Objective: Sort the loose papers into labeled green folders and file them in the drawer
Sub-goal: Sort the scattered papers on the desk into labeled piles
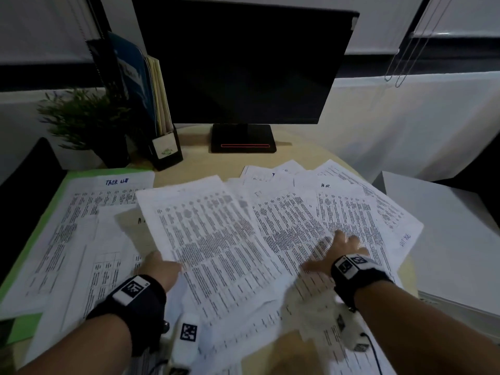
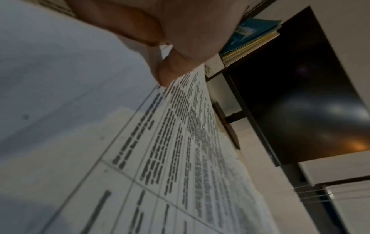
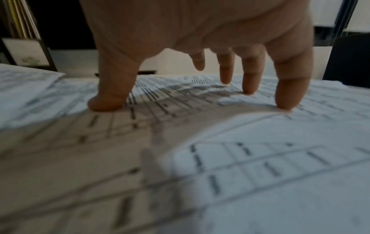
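Note:
Several printed sheets (image 1: 284, 217) lie fanned over the round desk; one at the right is headed "H.R." (image 1: 325, 185). My left hand (image 1: 162, 266) pinches the near left edge of a large printed sheet (image 1: 205, 234), thumb on top; the same sheet (image 2: 180, 134) shows lifted in the left wrist view under that hand (image 2: 170, 63). My right hand (image 1: 341, 250) rests spread on the fanned papers, its fingertips (image 3: 284, 102) pressing the sheets down. An open green folder (image 1: 40, 226) at the left holds a sheet headed "TASK LIST" (image 1: 117, 182).
A dark monitor (image 1: 243, 66) on its stand occupies the back of the desk. A black file holder with folders (image 1: 151, 104) and a potted plant (image 1: 86, 123) stand at the back left. A white cabinet top (image 1: 446, 239) lies to the right.

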Demonstrator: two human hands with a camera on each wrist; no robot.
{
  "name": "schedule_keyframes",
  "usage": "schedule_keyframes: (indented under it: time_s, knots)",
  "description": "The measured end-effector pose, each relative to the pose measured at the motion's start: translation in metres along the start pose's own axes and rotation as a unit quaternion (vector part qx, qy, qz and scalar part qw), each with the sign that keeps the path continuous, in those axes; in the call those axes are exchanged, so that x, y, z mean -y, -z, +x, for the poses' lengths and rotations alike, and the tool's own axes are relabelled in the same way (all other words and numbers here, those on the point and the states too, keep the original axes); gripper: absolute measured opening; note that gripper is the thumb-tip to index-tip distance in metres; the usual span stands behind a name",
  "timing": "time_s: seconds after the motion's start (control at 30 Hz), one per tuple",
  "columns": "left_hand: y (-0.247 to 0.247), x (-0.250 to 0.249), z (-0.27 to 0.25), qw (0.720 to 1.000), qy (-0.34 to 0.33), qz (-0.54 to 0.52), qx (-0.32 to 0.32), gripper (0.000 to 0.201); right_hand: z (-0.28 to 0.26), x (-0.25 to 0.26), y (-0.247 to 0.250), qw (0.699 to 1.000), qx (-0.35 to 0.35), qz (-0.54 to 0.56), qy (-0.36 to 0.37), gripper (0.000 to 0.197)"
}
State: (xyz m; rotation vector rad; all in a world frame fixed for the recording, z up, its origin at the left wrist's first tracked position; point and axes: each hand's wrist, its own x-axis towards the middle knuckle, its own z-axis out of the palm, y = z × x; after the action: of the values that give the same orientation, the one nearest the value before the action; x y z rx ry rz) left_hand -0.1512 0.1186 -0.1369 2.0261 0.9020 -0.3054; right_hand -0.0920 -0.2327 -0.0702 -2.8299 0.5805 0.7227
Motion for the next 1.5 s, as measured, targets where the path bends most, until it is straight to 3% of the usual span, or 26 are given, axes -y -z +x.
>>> schedule_keyframes:
  time_s: [0.13,0.27,0.33,0.43,0.53,0.63,0.83,0.97,1.03,1.1,1.2,1.27,1.3,1.4,1.5]
  knots:
    - [0.0,0.01,0.009,0.995,0.004,0.099,-0.006,0.036,0.01,-0.005,-0.005,0.999,0.025,-0.047,-0.011,0.144]
    - [-0.001,0.009,0.008,0.995,0.006,0.104,0.007,0.052,0.016,-0.003,-0.007,0.998,0.062,0.006,-0.023,0.127]
    - [0.002,0.009,0.01,0.994,0.015,0.106,0.019,0.061,0.011,-0.004,-0.006,0.998,0.046,-0.026,-0.026,0.118]
    - [0.004,0.007,0.003,0.995,0.009,0.093,0.031,0.053,0.01,-0.006,-0.006,0.996,0.032,-0.085,-0.019,0.115]
    - [0.003,0.006,-0.006,0.996,-0.021,0.081,0.011,0.04,0.014,-0.006,-0.009,0.998,0.029,-0.015,-0.047,0.133]
    - [0.005,0.007,-0.013,0.997,-0.055,0.044,0.004,0.016,0.016,-0.007,-0.011,0.998,0.012,0.026,-0.058,0.133]
    - [0.01,0.006,-0.017,0.997,-0.068,0.017,0.022,0.014,0.011,-0.018,-0.002,0.999,0.035,0.012,-0.031,0.072]
    - [0.01,0.006,-0.018,0.998,-0.058,0.028,0.015,0.016,0.004,-0.025,-0.001,0.999,0.025,0.029,-0.029,0.052]
    - [0.01,0.006,-0.018,0.998,-0.056,0.034,0.015,0.019,0.004,-0.027,0.0,0.995,-0.008,0.098,-0.033,0.036]
    - [0.011,0.007,-0.017,0.998,-0.057,0.033,0.019,0.018,0.004,-0.029,0.003,0.974,-0.082,0.206,-0.035,0.027]
    - [0.011,0.009,-0.015,0.998,-0.061,0.027,0.021,0.014,-0.01,-0.022,0.01,0.915,-0.168,0.368,-0.007,0.019]
    - [0.011,0.009,-0.013,0.998,-0.061,0.027,0.023,0.016,-0.027,-0.008,0.011,0.867,-0.155,0.473,0.03,0.018]
    - [0.011,0.009,-0.014,0.997,-0.061,0.03,0.023,0.017,-0.034,-0.001,0.009,0.859,-0.134,0.492,0.049,0.02]
    - [0.011,0.009,-0.012,0.998,-0.043,0.028,0.04,0.031,-0.048,0.022,-0.011,0.917,-0.054,0.382,0.101,0.022]
    - [0.014,0.014,-0.005,0.998,-0.014,0.002,0.056,0.079,-0.063,0.041,-0.035,0.942,0.039,0.305,0.135,0.03]
